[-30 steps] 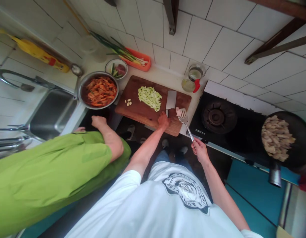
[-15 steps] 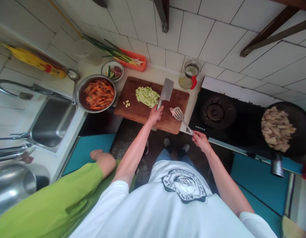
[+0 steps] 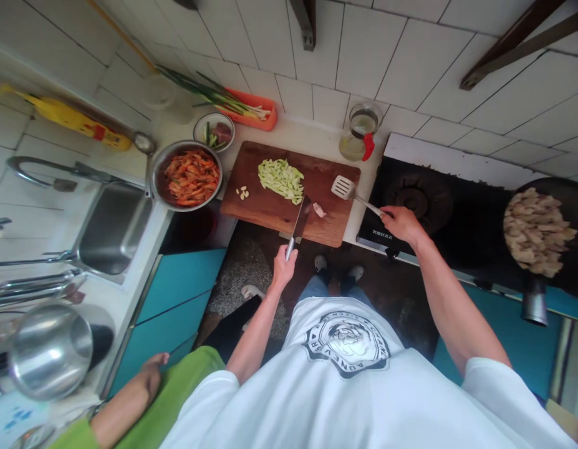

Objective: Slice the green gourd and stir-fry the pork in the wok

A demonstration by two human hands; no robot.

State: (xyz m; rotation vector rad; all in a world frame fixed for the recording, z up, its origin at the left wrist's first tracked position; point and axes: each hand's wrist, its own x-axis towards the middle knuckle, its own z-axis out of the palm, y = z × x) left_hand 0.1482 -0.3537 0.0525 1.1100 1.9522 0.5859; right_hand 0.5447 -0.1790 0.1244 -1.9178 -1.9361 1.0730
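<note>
Fingers (image 3: 283, 260) of the left hand (image 3: 284, 268) grip a cleaver (image 3: 298, 222), its blade edge-up over the board (image 3: 270, 209) beside a pale scrap (image 3: 319, 210). Right hand (image 3: 401, 223) clasps a spatula (image 3: 343, 187), head above the board near the greens (image 3: 281, 179).

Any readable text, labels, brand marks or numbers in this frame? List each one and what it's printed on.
Nothing can be read with certainty.
Round emblem on the white T-shirt: ringed lettering, seen upside down and too distorted to read.
Front edge of the gas stove: small white brand mark, too blurred to read.
Yellow bottle by the wall: red label, no legible text.
</note>
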